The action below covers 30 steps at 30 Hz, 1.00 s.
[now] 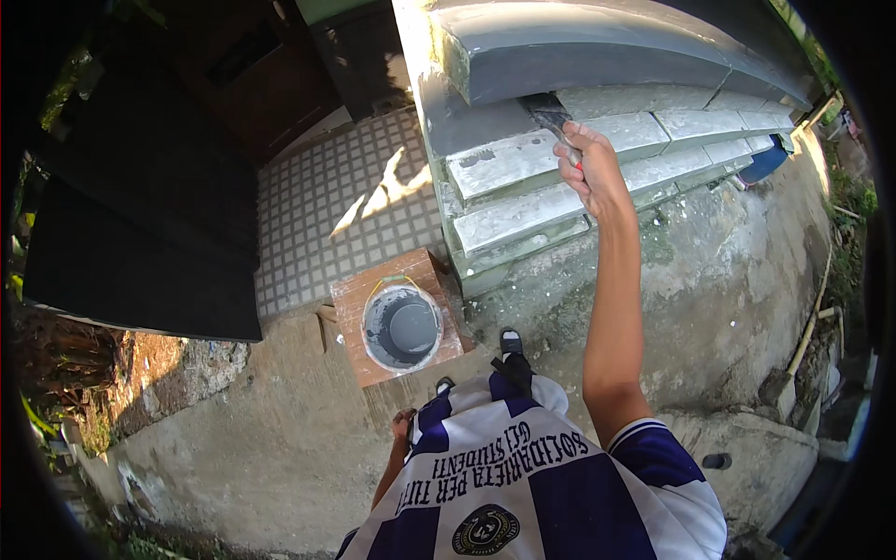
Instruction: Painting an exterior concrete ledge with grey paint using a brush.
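Note:
My right hand (588, 163) is closed around a paintbrush (553, 119) with a red mark on its handle. The brush's dark bristles reach the grey-painted wall (483, 126) between the top overhang and the pale, patchily painted step ledge (499, 166). Down by my left hip is my left hand (404, 425), fingers curled; whether it holds anything is hidden. Below the ledges, a bucket of grey paint (403, 327) with a yellow handle stands on a wooden stool (350, 299), in front of my feet.
A tiled porch floor (299, 233) lies left of the ledges, beside a large dark panel (140, 243) and a brown door (289, 75). Concrete ground (280, 439) surrounds me. A blue container (765, 163) sits by the ledges' right end; poles (807, 327) and plants line the right edge.

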Each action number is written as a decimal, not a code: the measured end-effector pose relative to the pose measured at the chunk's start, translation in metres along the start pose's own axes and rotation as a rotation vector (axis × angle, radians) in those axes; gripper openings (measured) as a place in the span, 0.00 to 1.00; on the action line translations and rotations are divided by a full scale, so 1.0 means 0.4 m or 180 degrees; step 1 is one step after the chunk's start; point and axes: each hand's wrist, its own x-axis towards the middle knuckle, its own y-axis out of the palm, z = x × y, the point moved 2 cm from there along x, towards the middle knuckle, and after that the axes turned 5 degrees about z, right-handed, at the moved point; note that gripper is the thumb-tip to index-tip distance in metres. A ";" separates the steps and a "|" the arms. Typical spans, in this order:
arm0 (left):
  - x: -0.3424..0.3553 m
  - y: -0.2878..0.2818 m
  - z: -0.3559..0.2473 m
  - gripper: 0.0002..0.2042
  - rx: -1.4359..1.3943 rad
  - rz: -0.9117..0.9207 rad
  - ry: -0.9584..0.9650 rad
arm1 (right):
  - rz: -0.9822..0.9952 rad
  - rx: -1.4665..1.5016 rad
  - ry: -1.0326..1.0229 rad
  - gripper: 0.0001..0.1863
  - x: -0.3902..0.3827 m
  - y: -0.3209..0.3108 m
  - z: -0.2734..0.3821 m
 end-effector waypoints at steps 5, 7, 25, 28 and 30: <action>0.038 -0.029 0.056 0.07 0.0134 -0.0061 -0.0018 | -0.0066 -0.0937 0.0660 0.07 0.047 -0.002 -0.113; 0.028 -0.011 0.039 0.06 -0.0006 0.0012 0.0139 | -0.0166 -0.1046 0.0689 0.07 0.073 -0.002 -0.126; 0.050 -0.097 0.233 0.04 -0.0222 -0.0160 0.0176 | 0.0170 -0.0753 0.0679 0.06 0.110 0.087 -0.126; 0.038 -0.007 0.068 0.05 0.0120 0.0078 0.0016 | -0.0214 -0.0279 0.0351 0.05 0.073 0.026 -0.124; 0.034 -0.029 0.073 0.04 0.0011 0.0028 0.0021 | -0.0348 0.0018 -0.0003 0.05 0.015 0.046 -0.108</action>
